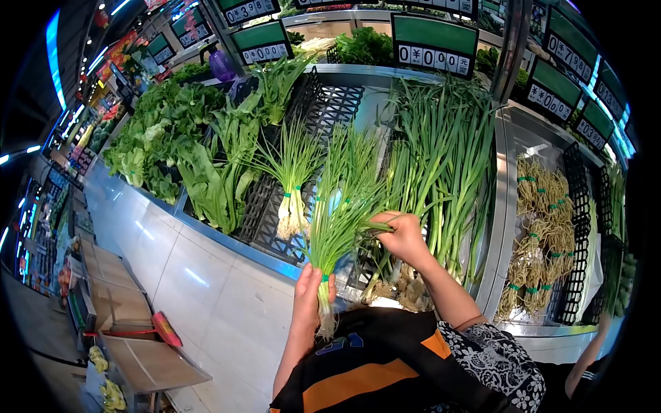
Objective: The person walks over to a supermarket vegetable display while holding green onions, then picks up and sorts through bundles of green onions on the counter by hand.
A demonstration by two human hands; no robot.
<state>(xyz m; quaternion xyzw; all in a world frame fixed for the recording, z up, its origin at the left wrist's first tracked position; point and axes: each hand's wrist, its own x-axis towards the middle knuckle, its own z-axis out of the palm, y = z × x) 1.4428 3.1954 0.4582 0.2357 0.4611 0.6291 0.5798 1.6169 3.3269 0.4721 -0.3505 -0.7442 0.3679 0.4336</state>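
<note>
My left hand (308,296) is closed around the white root end of a bunch of spring onions (339,230), just at its green band. The bunch tilts, its roots hanging near my apron and its green tops spreading up over the display. At the right of those tops, my right hand (401,237) pinches a few green leaf ends (373,226). Another banded bunch of spring onions (292,203) lies in the black crate to the left. Large leeks or thick scallions (441,158) lie behind my right hand, their roots partly hidden by my forearm.
Leafy greens (220,175) fill the display's left end. Banded bundles of brown, root-like stems (540,237) lie in the right bay, past a metal divider (497,206). Price signs (435,45) stand along the back. A person's arm (586,358) shows at lower right.
</note>
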